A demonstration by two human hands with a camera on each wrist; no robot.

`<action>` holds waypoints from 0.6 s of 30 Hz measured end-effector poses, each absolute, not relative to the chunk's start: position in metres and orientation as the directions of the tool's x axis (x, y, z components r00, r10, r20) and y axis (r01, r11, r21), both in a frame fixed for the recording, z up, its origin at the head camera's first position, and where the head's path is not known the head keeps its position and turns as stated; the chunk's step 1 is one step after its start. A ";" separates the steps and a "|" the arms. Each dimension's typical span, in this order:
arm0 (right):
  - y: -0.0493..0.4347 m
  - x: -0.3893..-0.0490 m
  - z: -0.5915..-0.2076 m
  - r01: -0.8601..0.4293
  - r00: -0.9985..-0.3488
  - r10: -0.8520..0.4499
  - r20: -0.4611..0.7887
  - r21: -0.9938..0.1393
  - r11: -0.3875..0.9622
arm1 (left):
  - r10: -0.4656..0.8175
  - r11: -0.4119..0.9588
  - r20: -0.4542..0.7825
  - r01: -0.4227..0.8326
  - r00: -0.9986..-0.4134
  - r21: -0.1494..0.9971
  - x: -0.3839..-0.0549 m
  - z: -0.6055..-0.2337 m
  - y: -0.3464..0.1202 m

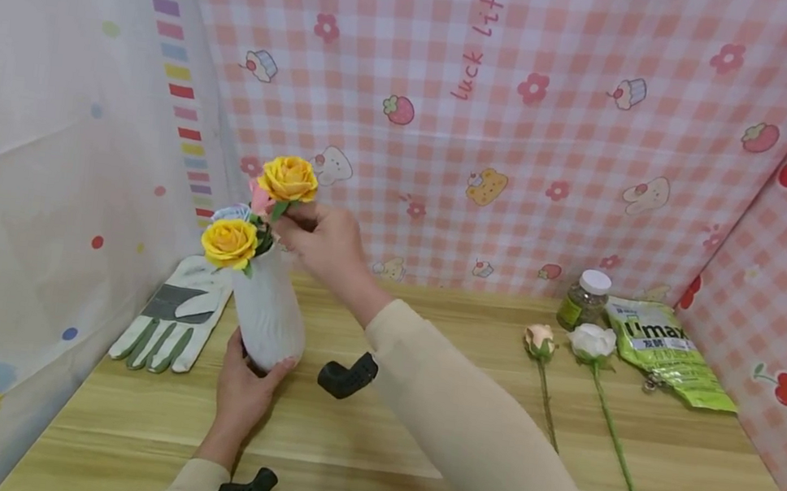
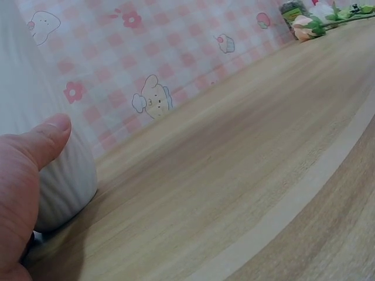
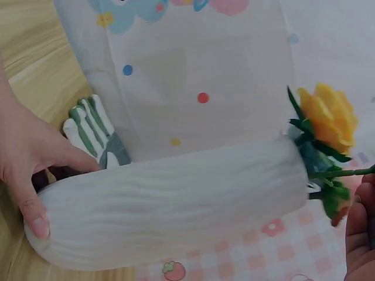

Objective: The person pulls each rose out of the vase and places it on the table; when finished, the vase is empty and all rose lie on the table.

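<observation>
A tall white ribbed vase [image 1: 270, 312] stands on the wooden table, left of the middle. My left hand [image 1: 244, 391] holds it low down, its thumb [image 2: 50, 137] against the near side in the left wrist view. Above the mouth, my right hand [image 1: 323, 245] pinches the green stem [image 3: 340, 173] of a yellow rose [image 1: 289, 179], whose lower stem runs into the vase. A second yellow rose [image 1: 229, 243] leans over the rim, beside a pink flower [image 1: 260, 200] and a pale blue flower [image 1: 229, 213]. The vase hides the lower stems.
A white, grey and green glove [image 1: 174, 317] lies behind the vase at the left. On the right are a peach rose [image 1: 540, 339], a long-stemmed white rose [image 1: 592, 341], a white-lidded jar [image 1: 584, 300] and a green packet [image 1: 675, 354]. Printed cloth walls enclose the table.
</observation>
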State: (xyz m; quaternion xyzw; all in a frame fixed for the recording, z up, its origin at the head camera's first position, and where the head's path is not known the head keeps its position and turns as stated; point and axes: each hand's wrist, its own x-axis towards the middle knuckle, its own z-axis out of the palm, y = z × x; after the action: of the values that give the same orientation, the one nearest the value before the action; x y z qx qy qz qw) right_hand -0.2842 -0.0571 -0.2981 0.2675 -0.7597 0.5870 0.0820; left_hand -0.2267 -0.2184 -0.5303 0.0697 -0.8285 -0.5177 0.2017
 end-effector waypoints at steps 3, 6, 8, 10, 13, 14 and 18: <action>-0.047 -0.283 -0.293 -0.469 -0.861 -0.282 0.424 -0.875 0.118 | -0.327 0.454 0.269 0.099 -0.906 0.885 -0.227 -0.530 -0.217; -0.032 -0.282 -0.290 -0.480 -0.849 -0.253 0.463 -0.877 0.006 | -0.328 0.453 0.283 0.112 -0.901 0.884 -0.227 -0.530 -0.217; -0.021 -0.281 -0.288 -0.490 -0.834 -0.233 0.501 -0.865 -0.106 | -0.330 0.452 0.292 0.121 -0.898 0.884 -0.227 -0.531 -0.218; -0.008 -0.279 -0.285 -0.487 -0.822 -0.216 0.527 -0.847 -0.211 | -0.332 0.451 0.300 0.129 -0.894 0.883 -0.227 -0.531 -0.218; 0.017 -0.273 -0.283 -0.446 -0.832 -0.159 0.531 -0.812 -0.377 | -0.336 0.453 0.306 0.132 -0.891 0.882 -0.227 -0.531 -0.219; 0.028 -0.271 -0.284 -0.427 -0.841 -0.141 0.522 -0.801 -0.419 | -0.335 0.450 0.306 0.134 -0.891 0.883 -0.226 -0.530 -0.219; 0.078 -0.263 -0.294 -0.376 -0.869 -0.073 0.489 -0.751 -0.543 | -0.331 0.447 0.300 0.131 -0.895 0.885 -0.226 -0.530 -0.218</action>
State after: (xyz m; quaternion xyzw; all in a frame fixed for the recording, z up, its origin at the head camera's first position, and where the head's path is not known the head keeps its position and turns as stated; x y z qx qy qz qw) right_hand -0.2635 0.0775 -0.2940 0.2392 -0.4698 0.8450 0.0897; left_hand -0.2260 -0.2179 -0.5298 0.0610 -0.8212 -0.5225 0.2212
